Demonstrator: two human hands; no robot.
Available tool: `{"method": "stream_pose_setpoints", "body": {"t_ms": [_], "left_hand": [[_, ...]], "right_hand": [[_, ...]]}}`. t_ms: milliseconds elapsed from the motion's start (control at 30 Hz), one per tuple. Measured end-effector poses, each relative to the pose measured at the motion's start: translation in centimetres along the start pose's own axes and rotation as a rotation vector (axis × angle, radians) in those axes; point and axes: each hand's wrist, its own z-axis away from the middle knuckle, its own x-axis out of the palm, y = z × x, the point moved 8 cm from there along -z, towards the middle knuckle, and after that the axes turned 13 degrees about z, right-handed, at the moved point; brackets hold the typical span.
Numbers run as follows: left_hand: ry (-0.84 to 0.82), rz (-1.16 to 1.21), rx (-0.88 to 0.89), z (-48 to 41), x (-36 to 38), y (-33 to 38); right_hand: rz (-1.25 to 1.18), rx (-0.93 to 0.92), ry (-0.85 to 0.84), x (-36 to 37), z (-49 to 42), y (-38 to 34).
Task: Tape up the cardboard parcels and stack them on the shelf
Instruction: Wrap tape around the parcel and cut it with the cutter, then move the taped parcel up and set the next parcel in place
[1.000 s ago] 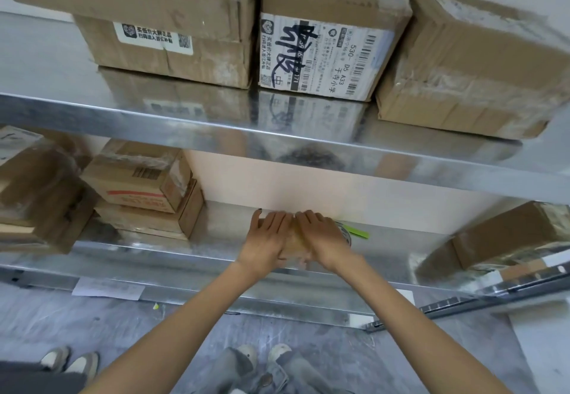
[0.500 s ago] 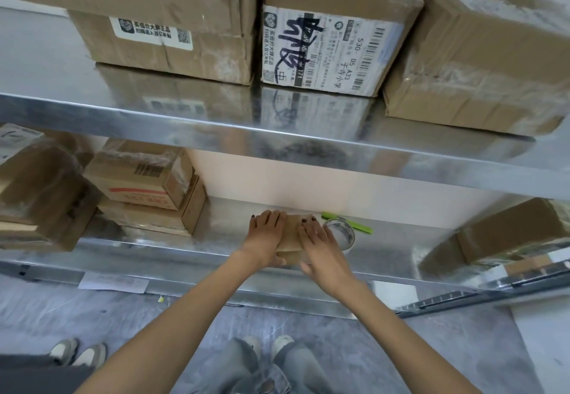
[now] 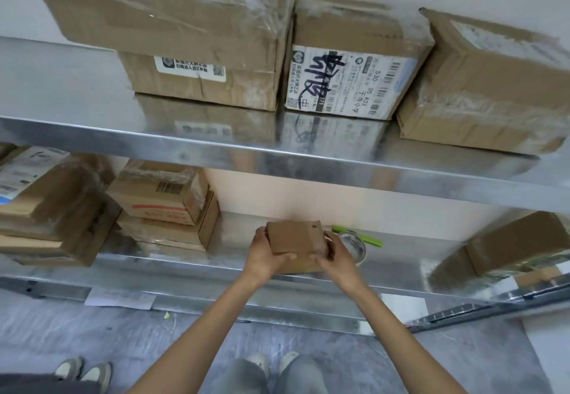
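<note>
Parcel point(image 3: 294, 237) is held tilted over the lower shelf point(image 3: 172, 265), gripped at its two ends by the curled fingers point(image 3: 262, 235) of the left hand point(image 3: 266, 256) and right hand point(image 3: 337, 256). Just right of the parcel a tape roll point(image 3: 355, 248) and a green tool point(image 3: 368, 239) are seen; left of it, stacked boxes point(image 3: 163, 205) are kept.

The left hand point(image 3: 264, 256) and right hand point(image 3: 337, 259) are bare, as are both forearms point(image 3: 197, 332). Below are faded grey-blue jeans point(image 3: 246, 376) and pale, round-toed shoes point(image 3: 259, 361).
</note>
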Motion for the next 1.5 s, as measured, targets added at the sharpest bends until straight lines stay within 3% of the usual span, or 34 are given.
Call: {"method": "stream_pose_setpoints", "body": {"t_ms": [100,233,567,1100,1267,1500], "left_hand": [[0.076,0.143,-0.008,0.4,-1.9,1.2],[0.077,0.238,0.058,0.5,-3.1,4.2],[0.08,0.331,0.221,4.4,-3.9,8.4],[0.171,0.34,0.577,21.2,-5.5,16.7],[0.202,0.232,0.737,24.0,-7.0,20.4],[0.14,0.128,1.058,25.3,-9.5,32.2]], "right_hand": [[-0.222,0.025,0.191,-1.3,0.5,-0.8],[-0.279,-0.002,0.397,-3.9,1.8,-3.1],[-0.459,-0.072,0.413,-8.7,7.5,-6.6],[-0.247,-0.408,0.319,-16.3,20.5,-10.7],[-0.342,-0.463,0.435,-18.5,23.7,-12.7],[-0.394,-0.591,0.685,-26.2,25.0,-19.7]]}}
